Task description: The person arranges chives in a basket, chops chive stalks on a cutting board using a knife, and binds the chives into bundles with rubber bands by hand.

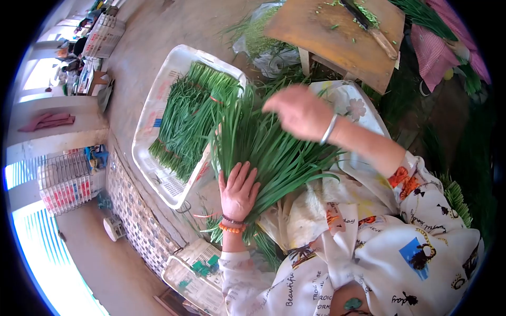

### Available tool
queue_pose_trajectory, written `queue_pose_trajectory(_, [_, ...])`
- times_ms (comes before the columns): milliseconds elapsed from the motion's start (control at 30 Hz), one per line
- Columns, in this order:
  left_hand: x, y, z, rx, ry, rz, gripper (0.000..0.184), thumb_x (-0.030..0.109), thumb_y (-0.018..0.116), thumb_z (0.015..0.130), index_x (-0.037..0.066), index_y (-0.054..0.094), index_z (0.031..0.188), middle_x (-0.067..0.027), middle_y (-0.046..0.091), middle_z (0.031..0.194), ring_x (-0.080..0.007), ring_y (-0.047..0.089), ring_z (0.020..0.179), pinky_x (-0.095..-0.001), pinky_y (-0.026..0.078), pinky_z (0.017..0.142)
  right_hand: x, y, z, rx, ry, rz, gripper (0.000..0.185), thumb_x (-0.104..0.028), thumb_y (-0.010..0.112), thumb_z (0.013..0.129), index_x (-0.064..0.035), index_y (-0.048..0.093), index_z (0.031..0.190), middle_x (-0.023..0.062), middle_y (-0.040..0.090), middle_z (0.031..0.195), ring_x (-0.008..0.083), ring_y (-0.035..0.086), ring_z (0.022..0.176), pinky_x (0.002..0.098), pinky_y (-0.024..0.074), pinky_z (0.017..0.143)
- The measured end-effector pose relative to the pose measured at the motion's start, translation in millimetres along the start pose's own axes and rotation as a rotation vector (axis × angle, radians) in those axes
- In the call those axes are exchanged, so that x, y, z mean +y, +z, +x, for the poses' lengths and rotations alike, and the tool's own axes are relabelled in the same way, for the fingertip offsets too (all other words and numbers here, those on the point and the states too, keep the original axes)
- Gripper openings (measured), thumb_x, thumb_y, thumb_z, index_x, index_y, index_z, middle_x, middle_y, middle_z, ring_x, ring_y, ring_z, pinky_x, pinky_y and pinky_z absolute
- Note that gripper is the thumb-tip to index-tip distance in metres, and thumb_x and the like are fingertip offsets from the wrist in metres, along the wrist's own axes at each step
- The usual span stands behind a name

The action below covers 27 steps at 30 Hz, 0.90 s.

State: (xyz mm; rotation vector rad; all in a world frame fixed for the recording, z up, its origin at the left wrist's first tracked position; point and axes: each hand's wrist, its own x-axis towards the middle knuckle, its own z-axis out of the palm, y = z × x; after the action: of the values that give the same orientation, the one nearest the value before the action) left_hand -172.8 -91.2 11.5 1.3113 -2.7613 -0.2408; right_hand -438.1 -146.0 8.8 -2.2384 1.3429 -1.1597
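Observation:
Long green leafy stalks [263,139] lie in a loose, fanned heap across my lap. My left hand [239,192] rests on the heap with its fingers spread, an orange beaded bracelet at its wrist. Above the far part of the heap is my right hand [300,110], blurred by motion, with a silver bangle on the wrist; its fingers look bent, but whether they hold anything is unclear. Beyond my left hand, a white plastic crate [138,142] holds tied bundles of the same greens [184,121].
A wooden table [321,31] carries a knife [382,42] and green scraps. Beside it sits a plastic bag [274,60] of greens. Another person [427,50] in pink checked clothing is at upper right. A second crate [197,279] lies below, near my left forearm.

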Motion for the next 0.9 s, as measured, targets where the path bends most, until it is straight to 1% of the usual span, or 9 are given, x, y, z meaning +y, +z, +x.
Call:
queue_pose_trajectory(133, [-1.3, -15.1, -10.7, 0.373, 0.030, 0.086, 0.046, 0.017, 0.066, 0.065, 0.009, 0.054, 0.109, -0.0100, 0.048, 0.117, -0.0270, 0.041, 0.111, -0.0474, 0.026, 0.095, -43.6, 54.7, -28.7, -0.173, -0.181, 0.040, 0.026, -0.018, 0.057, 0.071, -0.0101, 0.056, 0.096, 0.0052, 0.055, 0.095, 0.0189, 0.051, 0.091, 0.0373, 0.0363, 0.084])
queue_pose_trajectory(200, [2.6, -26.1, -18.8, 0.380, -0.468, -0.318, 0.056, 0.019, 0.069, 0.062, 0.006, 0.050, 0.113, -0.0160, 0.047, 0.117, -0.0320, 0.039, 0.112, -0.0444, 0.026, 0.096, -41.3, 64.6, -41.8, -0.292, -0.139, 0.030, 0.029, -0.022, 0.057, 0.072, -0.0101, 0.056, 0.098, 0.0050, 0.054, 0.099, 0.0177, 0.050, 0.096, 0.0377, 0.0338, 0.086])
queue_pose_trajectory(333, [-31.6, -9.5, -43.8, -0.211, -0.780, -0.762, 0.056, 0.034, 0.060, 0.073, 0.000, 0.045, 0.115, -0.0193, 0.055, 0.102, -0.0300, 0.050, 0.102, -0.0347, 0.037, 0.087, -35.9, 66.0, -44.6, -0.286, -0.116, 0.065, 0.028, -0.023, 0.056, 0.073, -0.0094, 0.056, 0.098, 0.0044, 0.054, 0.103, 0.0176, 0.050, 0.097, 0.0369, 0.0337, 0.087])
queue_pose_trajectory(467, [-43.8, 7.1, -48.3, -0.072, -0.699, -0.841, 0.045, 0.034, 0.048, 0.082, -0.002, 0.047, 0.108, -0.0185, 0.058, 0.092, -0.0273, 0.056, 0.089, -0.0353, 0.041, 0.077, -30.3, 57.5, -38.1, -0.365, -0.072, 0.036, 0.031, -0.020, 0.058, 0.073, -0.0086, 0.054, 0.102, 0.0053, 0.053, 0.106, 0.0192, 0.049, 0.099, 0.0354, 0.0346, 0.087])
queue_pose_trajectory(533, [-38.7, 2.9, -41.9, -0.071, -0.696, -0.795, 0.041, 0.030, 0.044, 0.085, -0.003, 0.048, 0.108, -0.0126, 0.058, 0.090, -0.0179, 0.052, 0.080, -0.0301, 0.040, 0.076, -29.3, 56.0, -36.4, -0.390, -0.054, -0.014, 0.030, -0.019, 0.058, 0.073, -0.0082, 0.055, 0.101, 0.0056, 0.054, 0.103, 0.0195, 0.051, 0.096, 0.0348, 0.0350, 0.087])
queue_pose_trajectory(600, [-35.4, 5.4, -38.4, 0.006, -0.731, -0.734, 0.039, 0.033, 0.046, 0.083, -0.002, 0.049, 0.100, -0.0234, 0.057, 0.085, -0.0359, 0.055, 0.083, -0.0393, 0.041, 0.071, -34.7, 51.8, -29.9, -0.330, -0.096, -0.084, 0.024, -0.018, 0.055, 0.072, -0.0081, 0.056, 0.094, 0.0043, 0.056, 0.096, 0.0186, 0.053, 0.091, 0.0338, 0.0361, 0.084])
queue_pose_trajectory(700, [-18.0, -3.8, -28.1, -0.092, -0.763, -0.539, 0.037, 0.032, 0.047, 0.082, -0.002, 0.050, 0.096, -0.0253, 0.056, 0.081, -0.0410, 0.053, 0.080, -0.0430, 0.041, 0.068, -56.4, 52.2, -13.6, -0.135, -0.246, -0.018, 0.020, -0.015, 0.052, 0.074, -0.0060, 0.057, 0.091, 0.0043, 0.056, 0.095, 0.0175, 0.053, 0.091, 0.0332, 0.0358, 0.084])
queue_pose_trajectory(800, [-11.2, -3.4, -21.8, -0.033, -0.698, -0.504, 0.035, 0.031, 0.049, 0.081, -0.001, 0.050, 0.094, -0.0251, 0.056, 0.079, -0.0425, 0.053, 0.078, -0.0445, 0.041, 0.066, -69.5, 67.0, -17.1, -0.247, -0.314, -0.091, 0.036, -0.021, 0.058, 0.071, -0.0068, 0.053, 0.104, 0.0060, 0.053, 0.106, 0.0172, 0.047, 0.104, 0.0377, 0.0327, 0.090])
queue_pose_trajectory(900, [-18.5, 6.2, -24.2, 0.027, -0.660, -0.524, 0.032, 0.029, 0.048, 0.081, -0.001, 0.050, 0.094, -0.0249, 0.056, 0.078, -0.0420, 0.053, 0.075, -0.0442, 0.041, 0.063, -77.9, 73.1, -36.4, -0.397, -0.245, -0.102, 0.045, -0.029, 0.058, 0.071, -0.0058, 0.050, 0.109, 0.0051, 0.052, 0.099, 0.0179, 0.046, 0.100, 0.0383, 0.0301, 0.091])
